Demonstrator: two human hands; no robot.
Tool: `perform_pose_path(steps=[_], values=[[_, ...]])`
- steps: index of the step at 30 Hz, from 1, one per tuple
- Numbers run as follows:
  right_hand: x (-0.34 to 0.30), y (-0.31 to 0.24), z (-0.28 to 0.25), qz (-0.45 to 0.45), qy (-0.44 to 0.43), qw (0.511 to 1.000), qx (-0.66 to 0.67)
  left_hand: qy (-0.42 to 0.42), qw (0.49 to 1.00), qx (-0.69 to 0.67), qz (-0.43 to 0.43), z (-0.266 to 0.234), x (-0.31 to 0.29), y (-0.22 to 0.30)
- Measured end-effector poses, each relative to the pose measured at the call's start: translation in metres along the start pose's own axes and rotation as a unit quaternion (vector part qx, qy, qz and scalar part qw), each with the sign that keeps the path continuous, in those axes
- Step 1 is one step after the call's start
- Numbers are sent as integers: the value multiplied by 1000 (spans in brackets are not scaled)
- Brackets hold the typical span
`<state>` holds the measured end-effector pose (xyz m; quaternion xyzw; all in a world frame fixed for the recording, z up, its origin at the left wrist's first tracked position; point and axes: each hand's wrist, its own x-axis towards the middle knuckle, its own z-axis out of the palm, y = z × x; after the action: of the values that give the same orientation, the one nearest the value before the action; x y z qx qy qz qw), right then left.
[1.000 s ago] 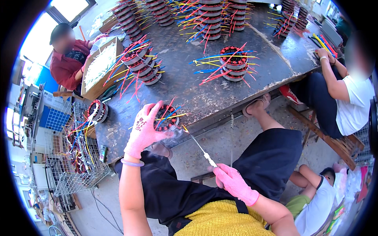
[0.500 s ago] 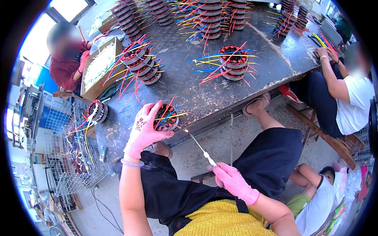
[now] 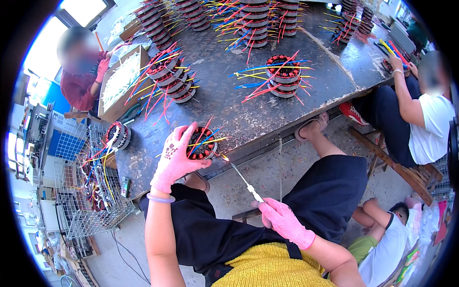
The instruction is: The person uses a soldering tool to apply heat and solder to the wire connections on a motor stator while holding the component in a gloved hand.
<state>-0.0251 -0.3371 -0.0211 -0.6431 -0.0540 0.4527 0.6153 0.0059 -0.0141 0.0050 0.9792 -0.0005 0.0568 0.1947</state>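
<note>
My left hand (image 3: 178, 155), in a pink glove, is closed around the near side of a motor stator (image 3: 202, 149) at the table's front edge. Red windings line this ring, and red, yellow and blue wires stick out over it. Also gloved in pink, my right hand (image 3: 286, 222) grips a soldering iron (image 3: 245, 182) by its handle. A white collar joins the handle to a long thin metal rod. The rod's tip glows orange beside the stator's right rim; whether they touch I cannot tell. The palm side of my left hand is hidden.
Stator stacks (image 3: 176, 79) with loose wires stand on the dark table (image 3: 215, 91); a shorter stack (image 3: 283, 81) is at centre. One stator (image 3: 118, 136) lies left, above a wire basket (image 3: 95, 210). Co-workers sit left and right, around a cardboard box (image 3: 107, 112); another person crouches lower right.
My hands, the stator and the soldering iron hold nearly still. The glow at the tip looks brighter. On the right, the co-worker's hands have shifted upward.
</note>
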Motion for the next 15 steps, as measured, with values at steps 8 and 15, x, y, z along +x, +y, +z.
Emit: perform_pose_path(steps=[8, 15], values=[[-1, -2, 0, 18, 1, 1000, 17, 0, 1000, -2, 6, -1, -1, -2], [-2, 1, 1, 18, 0, 999, 43, 5, 1000, -2, 11, 1, 0, -3]])
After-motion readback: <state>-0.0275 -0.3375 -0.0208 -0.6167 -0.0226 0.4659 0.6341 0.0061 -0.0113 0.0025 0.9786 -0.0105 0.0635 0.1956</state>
